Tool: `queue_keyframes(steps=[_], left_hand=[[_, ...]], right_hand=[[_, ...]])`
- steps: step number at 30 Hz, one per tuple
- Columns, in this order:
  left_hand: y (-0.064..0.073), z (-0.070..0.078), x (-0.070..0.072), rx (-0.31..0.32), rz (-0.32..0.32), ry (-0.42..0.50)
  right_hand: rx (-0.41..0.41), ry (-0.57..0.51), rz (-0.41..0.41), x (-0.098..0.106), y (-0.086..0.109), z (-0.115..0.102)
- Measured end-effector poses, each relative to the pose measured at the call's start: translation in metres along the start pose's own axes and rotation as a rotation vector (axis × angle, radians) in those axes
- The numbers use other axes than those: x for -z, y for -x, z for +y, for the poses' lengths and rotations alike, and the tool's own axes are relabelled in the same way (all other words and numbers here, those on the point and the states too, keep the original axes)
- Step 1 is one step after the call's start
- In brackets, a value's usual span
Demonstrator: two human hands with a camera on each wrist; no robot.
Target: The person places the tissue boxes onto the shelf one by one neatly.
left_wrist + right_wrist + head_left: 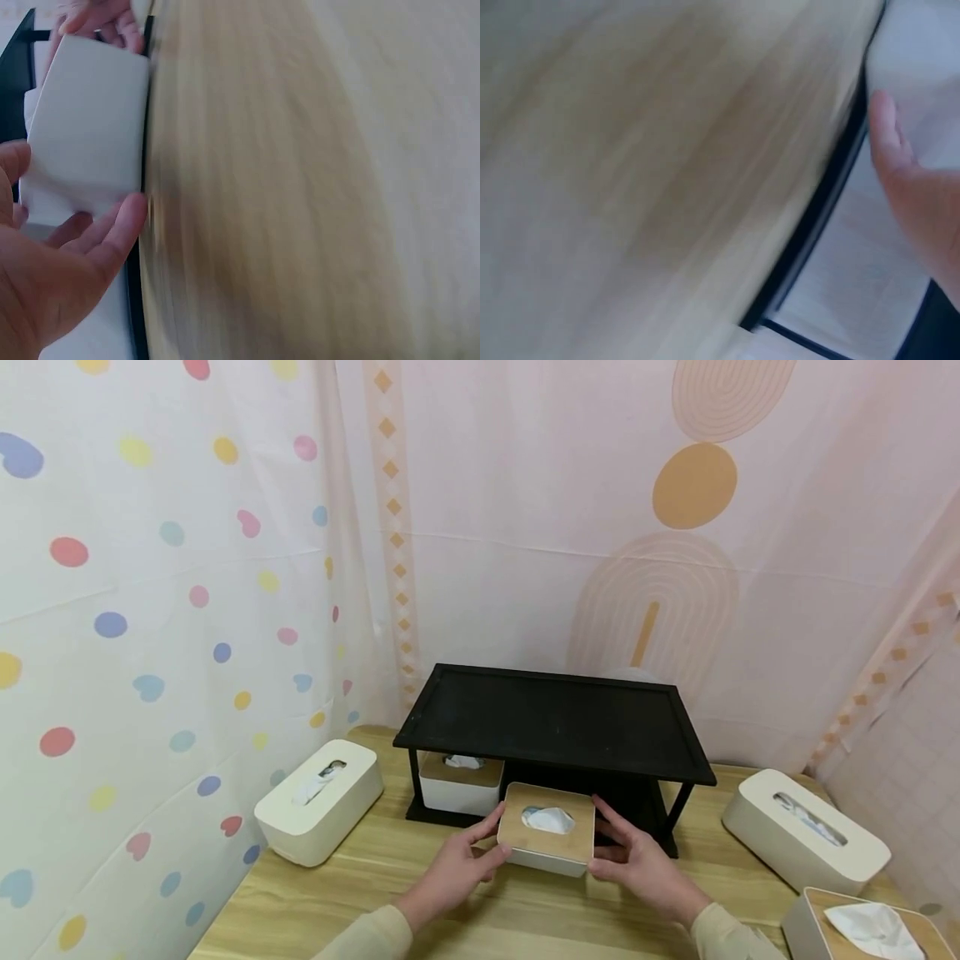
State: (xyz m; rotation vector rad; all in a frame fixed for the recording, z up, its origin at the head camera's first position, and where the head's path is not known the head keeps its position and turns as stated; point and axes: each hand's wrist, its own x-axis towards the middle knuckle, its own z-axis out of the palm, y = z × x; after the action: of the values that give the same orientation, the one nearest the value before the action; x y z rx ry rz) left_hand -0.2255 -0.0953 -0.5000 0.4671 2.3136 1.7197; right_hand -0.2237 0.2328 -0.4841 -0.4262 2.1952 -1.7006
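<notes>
A square white tissue box [536,842] with a wood-look lid and a tissue in its slot is held between both hands, at the front of a two-tier black shelf [555,714]. My left hand [459,864] grips its left side, fingers and thumb bent around the corner. On the opposite side my right hand [641,864] holds it, thumb near the front corner. In the left wrist view the box's white side [90,120] faces the camera, close to the shelf's lower front edge. A similar tissue box [461,785] stands inside the shelf at the left.
A long cream tissue box [318,806] stands left of the shelf, another [806,835] to its right. Another wood-lidded tissue box [810,931] sits at the near right corner. The wooden table [360,897] backs onto patterned curtains [480,593].
</notes>
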Motion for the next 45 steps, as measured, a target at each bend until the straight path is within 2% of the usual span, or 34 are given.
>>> queue_keyframes(steps=[4, 9, 11, 13, 16, 21, 24, 28, 33, 36, 40, 45], left_hand=[[0.000, -0.003, -0.002, -0.090, 0.111, -0.218], [0.001, 0.000, -0.006, -0.203, 0.278, -0.448], [0.000, 0.001, -0.007, -0.250, 0.326, -0.517], [-0.003, 0.002, -0.009, -0.296, 0.367, -0.575], [-0.008, 0.003, -0.011, -0.369, 0.436, -0.659], [-0.019, 0.002, -0.014, -0.564, 0.604, -0.870], [-0.023, 0.002, -0.014, -0.657, 0.666, -0.964], [-0.025, 0.002, -0.012, -0.720, 0.691, -1.032], [-0.022, -0.002, -0.008, -0.777, 0.664, -1.136], [-0.017, -0.006, -0.005, -0.826, 0.649, -1.165], [-0.014, -0.007, -0.003, -0.878, 0.635, -1.201], [-0.012, -0.008, -0.005, -0.918, 0.586, -1.276]], right_hand=[[0.068, 0.243, 0.125, -0.009, 0.005, -0.006], [0.232, 0.699, 0.412, -0.028, 0.011, -0.009], [0.316, 0.833, 0.524, -0.034, 0.012, -0.008], [0.402, 0.902, 0.602, -0.037, 0.011, -0.008], [0.489, 0.958, 0.674, -0.038, 0.007, -0.007], [0.635, 1.025, 0.760, -0.036, -0.002, -0.003], [0.704, 1.051, 0.799, -0.036, -0.007, -0.002], [0.739, 1.072, 0.825, -0.034, -0.010, -0.001], [0.770, 1.104, 0.827, -0.031, -0.010, 0.000], [0.782, 1.123, 0.809, -0.030, -0.008, 0.001], [0.766, 1.138, 0.783, -0.029, -0.005, 0.000], [0.735, 1.146, 0.762, -0.031, -0.002, -0.001]])
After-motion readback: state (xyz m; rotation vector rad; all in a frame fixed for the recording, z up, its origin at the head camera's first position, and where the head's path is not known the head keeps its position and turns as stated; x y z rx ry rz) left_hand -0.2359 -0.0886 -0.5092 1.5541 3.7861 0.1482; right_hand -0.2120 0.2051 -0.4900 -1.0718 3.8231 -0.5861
